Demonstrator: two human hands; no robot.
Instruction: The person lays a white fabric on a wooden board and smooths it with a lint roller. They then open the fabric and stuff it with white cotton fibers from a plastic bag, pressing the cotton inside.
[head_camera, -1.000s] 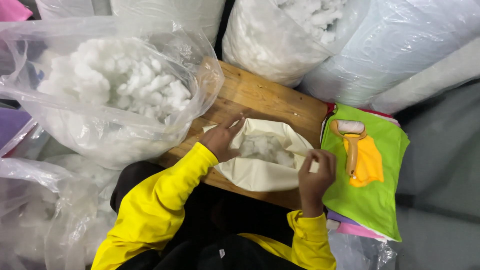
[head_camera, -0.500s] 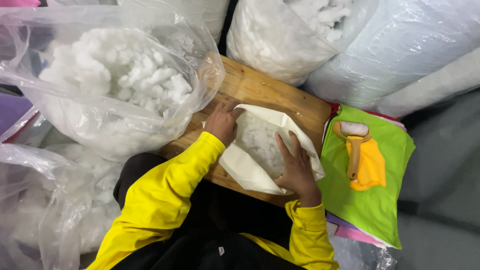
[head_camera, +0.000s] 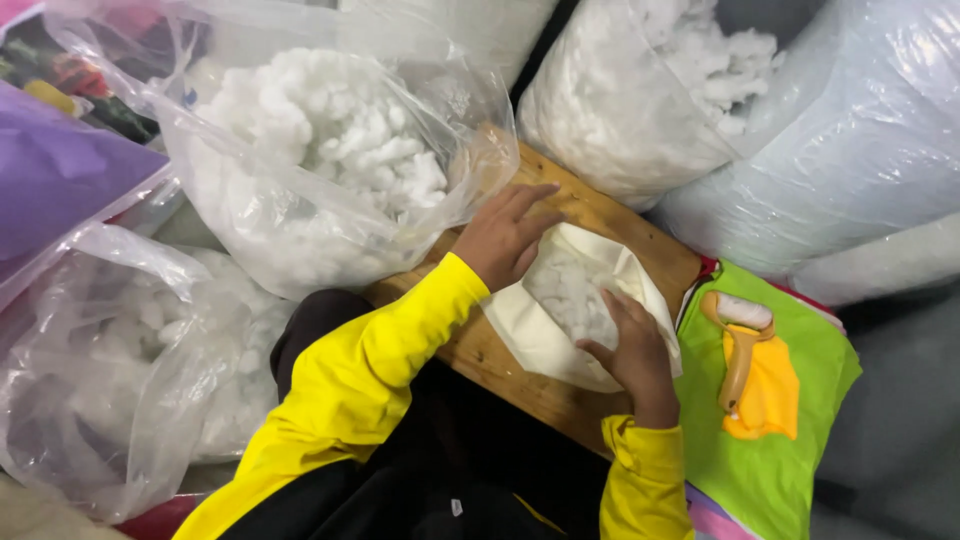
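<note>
A cream fabric cover lies on a small wooden board, its mouth spread wide with white fibre stuffing inside. My left hand rests flat on the cover's far-left edge, fingers stretched toward the board's back. My right hand presses down on the stuffing at the cover's near-right side, fingers apart. Both arms wear yellow sleeves.
A big clear plastic bag of white stuffing stands open at the left of the board. More stuffing bags crowd the back, another the lower left. A green cloth at the right carries a yellow-handled lint roller.
One second ago my hands held the cover's rim open; now my right hand has dropped onto the stuffing inside and my left lies flat on the cover's edge. The view has shifted closer.
</note>
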